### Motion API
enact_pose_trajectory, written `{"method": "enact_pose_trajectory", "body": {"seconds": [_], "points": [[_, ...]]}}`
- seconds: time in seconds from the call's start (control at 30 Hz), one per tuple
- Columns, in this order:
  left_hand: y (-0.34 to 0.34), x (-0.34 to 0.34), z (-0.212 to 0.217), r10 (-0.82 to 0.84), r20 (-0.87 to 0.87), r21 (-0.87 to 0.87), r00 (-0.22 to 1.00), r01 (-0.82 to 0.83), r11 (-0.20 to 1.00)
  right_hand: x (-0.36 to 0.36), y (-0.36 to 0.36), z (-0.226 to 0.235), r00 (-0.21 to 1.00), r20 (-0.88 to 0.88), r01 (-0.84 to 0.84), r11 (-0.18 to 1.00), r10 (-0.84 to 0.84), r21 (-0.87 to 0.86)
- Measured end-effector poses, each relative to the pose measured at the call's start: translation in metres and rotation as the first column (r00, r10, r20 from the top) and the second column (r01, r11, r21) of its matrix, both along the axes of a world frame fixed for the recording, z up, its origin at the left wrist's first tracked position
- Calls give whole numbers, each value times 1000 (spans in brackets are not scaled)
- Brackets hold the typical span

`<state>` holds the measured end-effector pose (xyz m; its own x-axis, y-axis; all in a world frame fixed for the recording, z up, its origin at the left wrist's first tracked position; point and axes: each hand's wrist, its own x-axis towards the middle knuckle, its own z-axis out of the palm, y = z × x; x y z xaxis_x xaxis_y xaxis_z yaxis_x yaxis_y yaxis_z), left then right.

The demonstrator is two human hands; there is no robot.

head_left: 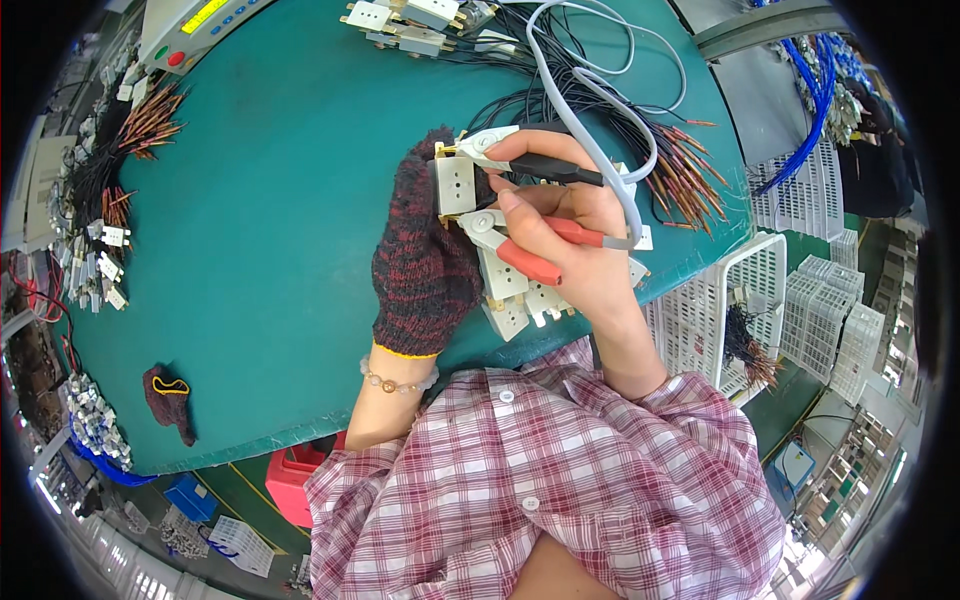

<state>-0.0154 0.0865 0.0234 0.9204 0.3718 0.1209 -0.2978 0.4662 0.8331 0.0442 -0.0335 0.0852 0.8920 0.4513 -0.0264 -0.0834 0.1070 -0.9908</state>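
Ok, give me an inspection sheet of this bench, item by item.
Surface: green bench mat, curved front edge.
Job's things: white connector block with brass pins; two clip probes, black-handled and red-handled.
Clutter: spare knit glove; white blocks by the wrists.
Grips: gloved left hand holds the block; bare right hand holds both probes.
Cables: grey leads; copper-tipped black wires.
Surroundings: white baskets; tester panel.

Glove [425, 260] — coarse knit cloth; connector block [455, 185] — matt white plastic; clip handles [540, 265] glossy rubbery; table mat [280, 200] smooth.
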Motion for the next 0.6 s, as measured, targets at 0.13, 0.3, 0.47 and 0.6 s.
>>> {"method": "enact_pose_trajectory", "body": {"seconds": [0.13,0.3,0.47,0.6], "points": [[-2,0,11,-185,16,-540,983,164,825,1,-4,0,998,60,-25,997,29,-72],[1,-1,2,-217,212,-589,953,301,750,3,-3,10,999,33,-38,992,42,-120],[-3,1,8,-197,19,-530,980,177,830,5,-8,3,992,33,-113,986,118,-123],[2,17,54,-216,-371,-624,903,-70,779,7,-11,0,991,60,-110,988,117,-110]]}}
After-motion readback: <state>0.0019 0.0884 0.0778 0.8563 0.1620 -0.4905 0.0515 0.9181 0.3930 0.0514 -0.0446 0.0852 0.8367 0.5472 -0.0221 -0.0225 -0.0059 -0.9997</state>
